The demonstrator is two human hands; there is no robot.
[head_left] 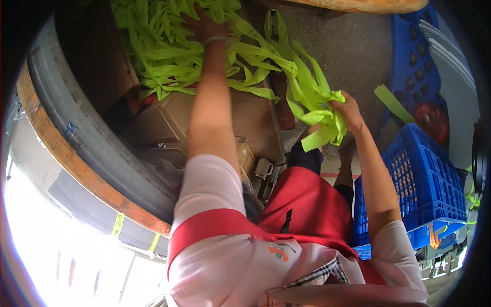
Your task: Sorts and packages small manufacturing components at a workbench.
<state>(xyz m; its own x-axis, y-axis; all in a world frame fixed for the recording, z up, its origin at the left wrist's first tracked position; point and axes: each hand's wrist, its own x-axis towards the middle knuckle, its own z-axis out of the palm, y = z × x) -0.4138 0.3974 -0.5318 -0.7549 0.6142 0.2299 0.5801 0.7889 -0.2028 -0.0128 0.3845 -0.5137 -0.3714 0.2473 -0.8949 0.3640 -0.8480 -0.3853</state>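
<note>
A large tangled heap of bright yellow-green fabric strips [153, 46] lies at the far left. My left hand [207, 26] reaches over it with fingers spread, resting on or just above the strips; I cannot tell how firmly it touches. My right hand [349, 111] is closed on a bunch of yellow-green strips [327, 123], whose loose ends hang below and to the left. From this bunch several strips run back to the heap. The fingertips of the right hand are partly hidden by the fabric.
Under the heap's near edge are cardboard boxes [176, 115]. To my right stands a blue plastic crate [419, 174], with a red rounded thing [431, 118] behind it. A light-coloured mug [263, 168] sits low by my knees. A curved wooden edge [92, 174] runs along the left.
</note>
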